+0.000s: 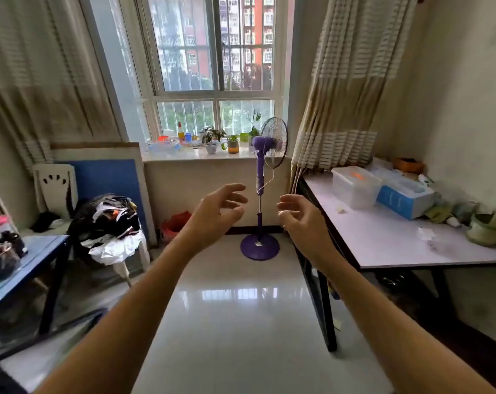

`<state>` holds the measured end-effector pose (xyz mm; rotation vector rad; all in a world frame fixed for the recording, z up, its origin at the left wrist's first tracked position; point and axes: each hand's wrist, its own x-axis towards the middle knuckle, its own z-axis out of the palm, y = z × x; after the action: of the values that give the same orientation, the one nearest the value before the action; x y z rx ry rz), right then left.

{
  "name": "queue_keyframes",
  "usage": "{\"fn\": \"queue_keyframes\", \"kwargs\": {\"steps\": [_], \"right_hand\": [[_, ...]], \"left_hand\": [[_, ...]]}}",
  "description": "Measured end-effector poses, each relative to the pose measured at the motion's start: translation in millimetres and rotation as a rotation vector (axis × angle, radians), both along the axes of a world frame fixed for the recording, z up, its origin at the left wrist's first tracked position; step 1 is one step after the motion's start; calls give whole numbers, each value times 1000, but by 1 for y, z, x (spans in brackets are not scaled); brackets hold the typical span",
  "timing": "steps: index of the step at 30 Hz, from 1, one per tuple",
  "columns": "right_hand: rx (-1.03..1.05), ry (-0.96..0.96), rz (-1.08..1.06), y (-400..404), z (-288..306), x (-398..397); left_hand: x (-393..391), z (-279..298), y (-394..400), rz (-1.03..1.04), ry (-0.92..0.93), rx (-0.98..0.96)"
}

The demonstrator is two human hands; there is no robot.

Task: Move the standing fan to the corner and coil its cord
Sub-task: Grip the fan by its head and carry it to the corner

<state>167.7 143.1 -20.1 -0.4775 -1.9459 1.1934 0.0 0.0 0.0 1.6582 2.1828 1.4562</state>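
Fan: a purple standing fan with a round base and a wire cage head [259,194] stood upright on the glossy pale tiled floor [235,322], at 12 o'clock from the person, just below the windowsill and beside the right curtain.
Cord: a thin white cord [270,177] hung in a loose loop from the fan's motor housing down along the pole; whether any was coiled could not be told.
Left hand: the bare left hand [215,214] was raised at 11 o'clock, its grip apart, fingers spread and curled, holding nothing, well short of the fan.
Right hand: the bare right hand [303,220] was raised at 1 o'clock, grip apart, fingers loosely curled, empty.
Worktop: a white-topped worktop with black legs [383,240] stood at 2 o'clock, carrying a clear plastic box [354,186] and a blue and white carton [403,199].
Windowsill: small potted plants [212,140] stood in a row at 12 o'clock.
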Motion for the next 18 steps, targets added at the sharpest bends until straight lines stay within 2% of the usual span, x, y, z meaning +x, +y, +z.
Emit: {"fn": "queue_keyframes", "kwargs": {"steps": [7, 18], "right_hand": [[-53, -28, 1, 113, -10, -62], [-81, -4, 2, 230, -5, -186]], "left_hand": [[-58, -12, 109, 21, -60, -35], [-188, -12, 234, -10, -158, 14]]}}
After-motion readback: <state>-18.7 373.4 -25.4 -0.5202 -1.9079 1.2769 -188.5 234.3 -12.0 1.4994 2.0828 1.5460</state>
